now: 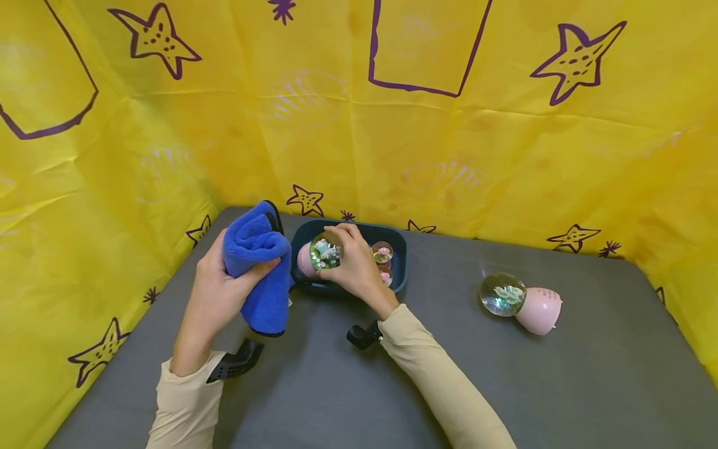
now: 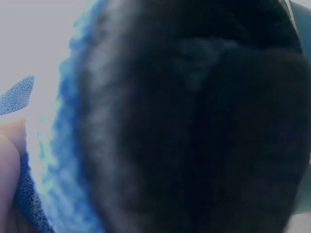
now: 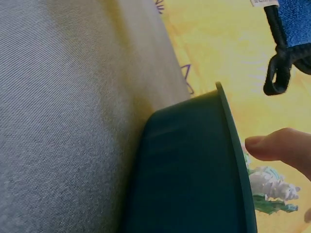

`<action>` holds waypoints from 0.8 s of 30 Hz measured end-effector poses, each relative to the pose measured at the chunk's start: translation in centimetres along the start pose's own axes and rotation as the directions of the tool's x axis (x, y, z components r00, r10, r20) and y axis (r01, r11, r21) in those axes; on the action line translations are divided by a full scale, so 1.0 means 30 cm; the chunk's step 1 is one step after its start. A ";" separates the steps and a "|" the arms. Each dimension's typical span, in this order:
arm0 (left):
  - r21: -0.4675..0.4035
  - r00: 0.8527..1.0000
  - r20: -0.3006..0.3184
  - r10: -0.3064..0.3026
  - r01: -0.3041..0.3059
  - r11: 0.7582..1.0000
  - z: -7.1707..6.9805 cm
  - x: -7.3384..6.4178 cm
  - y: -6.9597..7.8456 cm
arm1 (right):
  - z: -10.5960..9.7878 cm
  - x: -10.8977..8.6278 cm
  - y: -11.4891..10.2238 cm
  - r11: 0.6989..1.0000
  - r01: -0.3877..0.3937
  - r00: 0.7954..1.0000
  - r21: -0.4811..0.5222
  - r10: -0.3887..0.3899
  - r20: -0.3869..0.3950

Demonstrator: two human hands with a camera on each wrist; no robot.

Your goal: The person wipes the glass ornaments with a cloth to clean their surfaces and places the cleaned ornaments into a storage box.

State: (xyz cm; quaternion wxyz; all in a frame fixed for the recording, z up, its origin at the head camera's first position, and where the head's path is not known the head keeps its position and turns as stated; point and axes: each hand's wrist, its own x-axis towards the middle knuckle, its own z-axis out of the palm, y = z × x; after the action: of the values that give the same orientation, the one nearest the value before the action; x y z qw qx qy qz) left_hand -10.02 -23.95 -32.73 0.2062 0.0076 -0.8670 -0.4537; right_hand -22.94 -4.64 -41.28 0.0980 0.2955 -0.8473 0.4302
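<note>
Your left hand (image 1: pixel 217 284) has a blue cloth (image 1: pixel 255 246) gripped; your right hand (image 1: pixel 359 265) holds a snow globe (image 1: pixel 315 255) at the dark tray (image 3: pixel 189 174). Other globe (image 1: pixel 523 303) is just lying sideways on the surface (image 1: pixel 572 386).

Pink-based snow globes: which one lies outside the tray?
The clear-domed, pink-based snow globe at the head view's right, lying untouched on the grey table. The similar pink-based globe is in the right hand, at the dark teal tray.
</note>
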 end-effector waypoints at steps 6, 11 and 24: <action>-0.013 1.000 0.008 0.001 -0.001 1.000 0.005 0.001 0.001 | 0.019 0.031 -0.018 1.000 0.015 0.999 -0.027 -0.014 0.029; -0.011 1.000 0.005 0.005 -0.005 1.000 0.006 0.002 0.003 | 0.036 0.038 -0.032 0.997 0.025 0.996 -0.069 -0.019 0.088; 0.001 1.000 0.009 0.024 -0.024 1.000 0.014 0.003 0.000 | 0.056 0.039 -0.032 0.999 -0.035 0.986 -0.018 0.037 0.163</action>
State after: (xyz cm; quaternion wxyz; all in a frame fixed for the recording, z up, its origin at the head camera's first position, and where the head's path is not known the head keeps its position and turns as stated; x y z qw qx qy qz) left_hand -10.26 -23.65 -32.90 0.2079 -0.0047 -0.8681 -0.4507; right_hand -23.18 -6.88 -41.17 0.0227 0.3137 -0.8610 0.3998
